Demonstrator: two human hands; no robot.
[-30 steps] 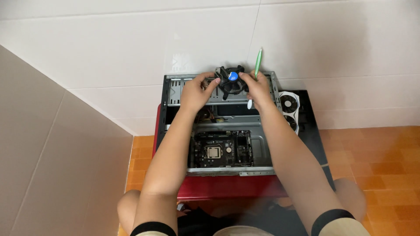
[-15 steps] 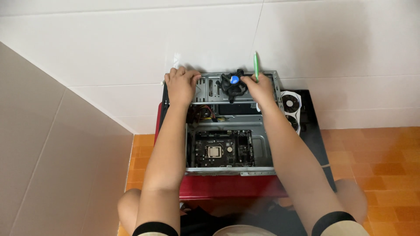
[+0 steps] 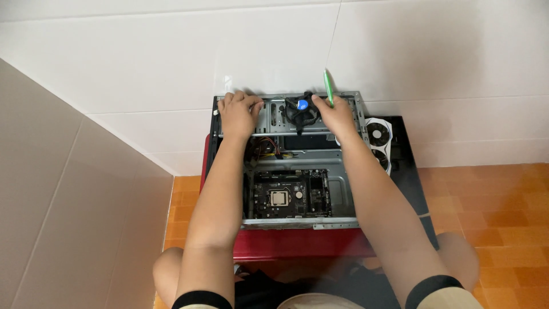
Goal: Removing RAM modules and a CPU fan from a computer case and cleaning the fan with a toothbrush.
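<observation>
An open computer case (image 3: 343, 177) lies on its side on a red panel (image 3: 297, 243), its motherboard (image 3: 291, 193) with a bare processor socket facing up. My left hand (image 3: 237, 114) rests flat on the far metal drive bay at the case's upper left corner. My right hand (image 3: 337, 117) sits at the far right of that bay and holds a green-handled screwdriver (image 3: 328, 87) that points up. A black cooler fan with a blue hub (image 3: 301, 107) lies on the bay between my hands, touching my right fingers.
A white graphics card with two fans (image 3: 378, 140) lies on a dark mat (image 3: 413, 177) right of the case. A white tiled wall stands behind, a beige panel (image 3: 68, 217) rises on the left, and orange floor tiles (image 3: 497, 212) spread to the right. My knees flank the red panel.
My left hand has left the cooler fan and gone left to the case's far corner. The fan now rests on the drive bay beside my right hand, which still holds the screwdriver.
</observation>
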